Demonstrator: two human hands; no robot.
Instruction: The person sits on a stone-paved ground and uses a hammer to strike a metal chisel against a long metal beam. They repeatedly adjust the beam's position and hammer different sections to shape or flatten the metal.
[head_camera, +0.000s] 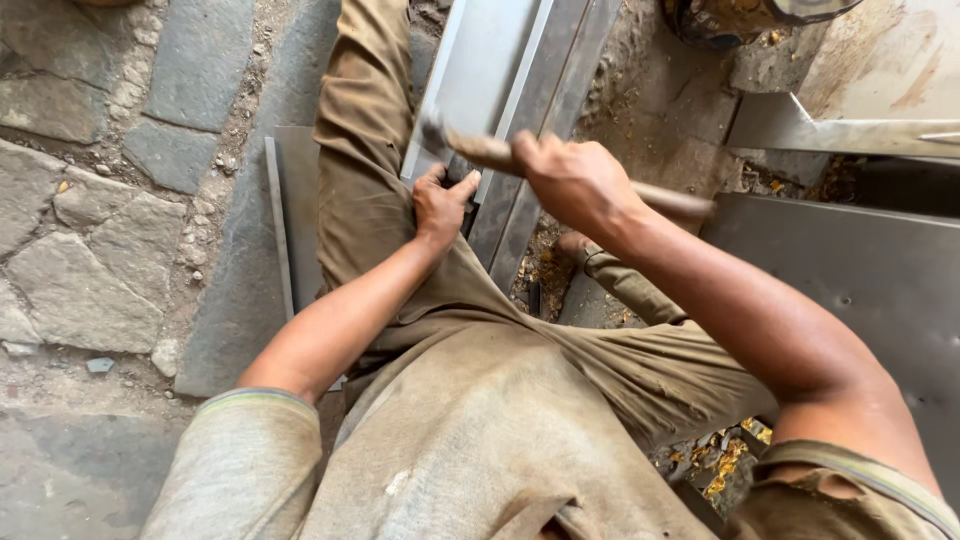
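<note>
Your right hand (575, 180) is clamped around a wooden-handled hammer (490, 152), its head blurred. Your left hand (441, 205) pinches what may be a small chisel, mostly hidden, against the grey metal sheet (480, 70) beside your knee (365, 130).

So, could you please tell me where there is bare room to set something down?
Free: the stone paving left of the left leg, and the grey sheet beyond the right arm. Crowded: the metal strips, where left hand and right hand with hammer work.
</note>
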